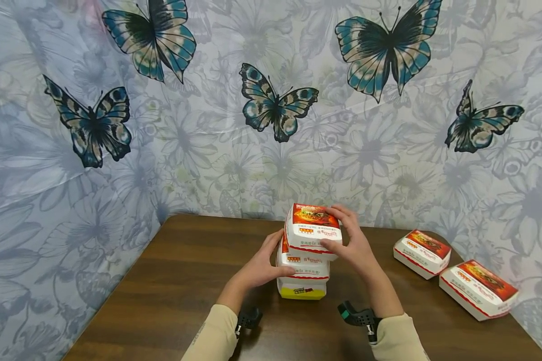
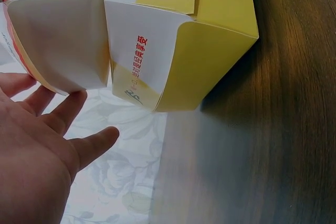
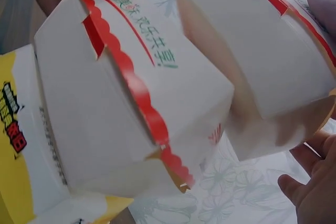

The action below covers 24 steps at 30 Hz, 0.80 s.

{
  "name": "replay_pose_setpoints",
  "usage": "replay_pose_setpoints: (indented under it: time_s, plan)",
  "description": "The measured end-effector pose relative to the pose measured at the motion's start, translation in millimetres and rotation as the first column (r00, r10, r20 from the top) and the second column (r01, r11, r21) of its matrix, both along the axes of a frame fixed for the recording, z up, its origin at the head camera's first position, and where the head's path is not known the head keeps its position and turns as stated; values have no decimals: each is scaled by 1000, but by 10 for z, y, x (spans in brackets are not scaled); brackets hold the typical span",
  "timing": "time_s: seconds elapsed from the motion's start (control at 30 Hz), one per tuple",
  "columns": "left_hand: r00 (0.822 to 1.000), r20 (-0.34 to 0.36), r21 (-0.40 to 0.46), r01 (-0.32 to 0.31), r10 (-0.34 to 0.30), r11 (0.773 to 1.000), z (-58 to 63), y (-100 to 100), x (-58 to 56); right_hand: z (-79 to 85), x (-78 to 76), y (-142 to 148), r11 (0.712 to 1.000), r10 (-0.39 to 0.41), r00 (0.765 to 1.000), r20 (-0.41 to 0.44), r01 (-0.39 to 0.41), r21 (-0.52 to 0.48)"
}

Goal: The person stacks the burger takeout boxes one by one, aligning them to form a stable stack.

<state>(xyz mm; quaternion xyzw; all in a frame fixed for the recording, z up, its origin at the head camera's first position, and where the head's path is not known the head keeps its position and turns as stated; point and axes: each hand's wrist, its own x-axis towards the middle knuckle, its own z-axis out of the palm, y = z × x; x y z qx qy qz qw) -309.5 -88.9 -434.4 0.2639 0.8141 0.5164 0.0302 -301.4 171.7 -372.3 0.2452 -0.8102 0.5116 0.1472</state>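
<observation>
Three paper burger boxes form a stack in the head view. My right hand (image 1: 356, 244) grips the top box (image 1: 308, 218), thumb on its front and fingers at its right side. That box (image 3: 257, 51) tilts away from the one below, with a gap between them in the right wrist view. My left hand (image 1: 263, 264) holds the middle box (image 1: 308, 269) from the left, thumb across its front. In the left wrist view, its fingertips (image 2: 79, 98) meet a white box's lower edge. The bottom box (image 1: 301, 292), white and yellow, stands on the table.
Two more red-and-white burger boxes lie at the right of the brown wooden table (image 1: 198, 250): one farther back (image 1: 422, 253), one nearer the right edge (image 1: 479, 288). A butterfly-patterned cloth (image 1: 208, 165) hangs behind the table.
</observation>
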Motion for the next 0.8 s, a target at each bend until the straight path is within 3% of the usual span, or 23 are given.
replay_pose_setpoints:
  time_s: [0.1,0.4,0.8]
  plan:
    - [1000,-9,13,-6,6,1000,-97,9,-58,-16,1,-20,1000,10,1000,9,-10,-6]
    - [1000,-7,64,22,-22,998,-106,29,-63,-75,-3,-79,999,24,1000,18,-23,-34]
    - [1000,9,60,1,-1,998,-82,33,-33,-102,21,-119,989,107,993,39,-102,-106]
